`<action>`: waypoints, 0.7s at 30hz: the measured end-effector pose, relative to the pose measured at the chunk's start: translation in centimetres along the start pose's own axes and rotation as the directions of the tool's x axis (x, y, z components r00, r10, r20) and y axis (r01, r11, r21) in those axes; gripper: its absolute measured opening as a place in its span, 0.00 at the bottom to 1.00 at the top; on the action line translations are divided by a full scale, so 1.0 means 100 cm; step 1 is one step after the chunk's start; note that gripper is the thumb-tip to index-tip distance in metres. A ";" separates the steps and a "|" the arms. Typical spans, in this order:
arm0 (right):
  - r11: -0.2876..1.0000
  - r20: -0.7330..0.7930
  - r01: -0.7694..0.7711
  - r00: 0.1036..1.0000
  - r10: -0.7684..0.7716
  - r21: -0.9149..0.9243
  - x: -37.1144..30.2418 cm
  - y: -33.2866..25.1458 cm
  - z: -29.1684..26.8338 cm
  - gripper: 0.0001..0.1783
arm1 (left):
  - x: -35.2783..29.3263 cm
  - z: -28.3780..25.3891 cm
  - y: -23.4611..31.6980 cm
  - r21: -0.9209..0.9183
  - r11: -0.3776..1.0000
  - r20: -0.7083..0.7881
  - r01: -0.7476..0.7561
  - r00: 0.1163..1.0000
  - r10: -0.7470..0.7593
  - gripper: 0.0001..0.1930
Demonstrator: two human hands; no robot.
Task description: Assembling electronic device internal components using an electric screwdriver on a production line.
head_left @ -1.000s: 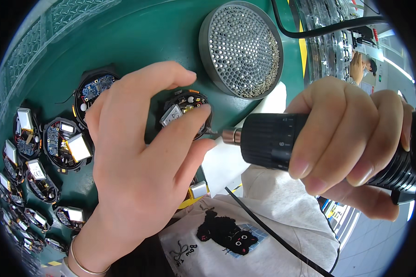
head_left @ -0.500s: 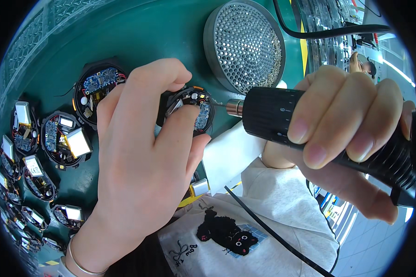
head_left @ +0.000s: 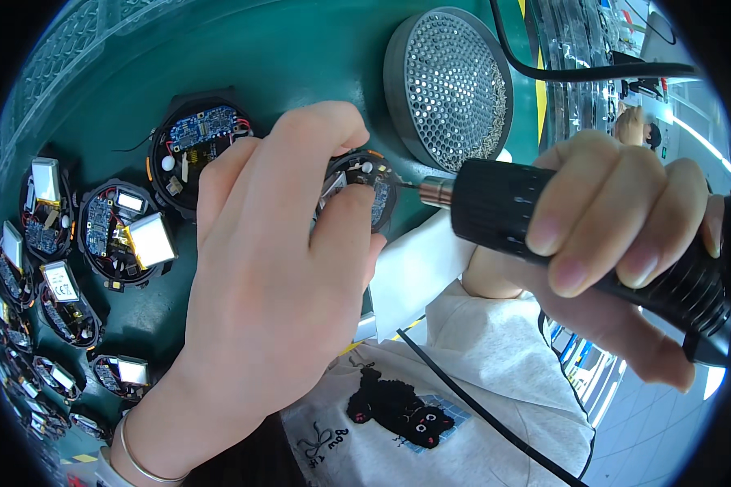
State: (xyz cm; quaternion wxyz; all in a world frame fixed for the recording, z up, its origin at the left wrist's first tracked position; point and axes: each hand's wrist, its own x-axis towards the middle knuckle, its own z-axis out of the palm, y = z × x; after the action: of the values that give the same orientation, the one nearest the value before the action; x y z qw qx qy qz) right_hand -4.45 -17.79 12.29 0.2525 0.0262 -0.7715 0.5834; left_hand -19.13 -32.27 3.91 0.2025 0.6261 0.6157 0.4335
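My left hand [head_left: 276, 252] is closed around a small round black electronics housing [head_left: 387, 193], its fingers and thumb covering much of it. Part of a circuit board and a white round component show inside the housing. In my right hand [head_left: 625, 219] is a black electric screwdriver [head_left: 495, 203], gripped around its body and pointing left. The thin bit of the screwdriver reaches the right rim of the housing; whether it sits on a screw is too small to tell. Just left of my left hand lies a larger open black housing [head_left: 188, 166] with a blue board.
A round grey tray [head_left: 394, 89] with many small holes and tiny screws stands beyond the screwdriver. Several open housings with white batteries [head_left: 152, 241] fill the left side of the green mat [head_left: 300, 57]. A black cable [head_left: 577, 75] crosses the upper right. White paper [head_left: 418, 260] lies below the bit.
The whole scene has shifted slightly right in view. My left hand with the housing and the screwdriver appear a little further right, and both grips are unchanged.
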 end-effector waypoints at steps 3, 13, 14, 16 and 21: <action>0.996 0.101 -0.085 0.991 0.083 0.015 0.001 -0.005 -0.002 0.39 | 0.000 0.000 0.001 0.001 1.000 0.004 -0.010 1.000 0.010 0.18; 0.999 0.046 0.038 0.998 -0.038 -0.010 0.004 0.008 0.017 0.39 | -0.002 0.004 -0.001 0.008 1.000 -0.042 -0.021 0.999 0.021 0.18; 0.999 0.059 0.036 0.998 -0.035 -0.023 0.005 0.005 0.017 0.39 | 0.000 0.004 0.000 -0.013 0.999 -0.045 -0.032 0.998 0.031 0.19; 0.998 0.084 0.033 0.996 -0.029 -0.045 0.007 0.000 0.015 0.40 | 0.002 0.002 0.003 -0.025 0.999 -0.031 -0.043 0.999 0.042 0.19; 0.997 0.159 0.080 0.984 -0.079 0.001 0.014 0.012 0.013 0.40 | 0.000 -0.002 0.004 0.035 0.999 -0.017 -0.011 1.000 0.012 0.19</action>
State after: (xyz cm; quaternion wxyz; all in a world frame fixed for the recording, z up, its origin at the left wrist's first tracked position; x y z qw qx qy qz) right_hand -6.55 -18.27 11.61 0.2133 0.1026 -0.7891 0.5669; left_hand -19.04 -32.40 4.31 0.1841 0.6293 0.6212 0.4292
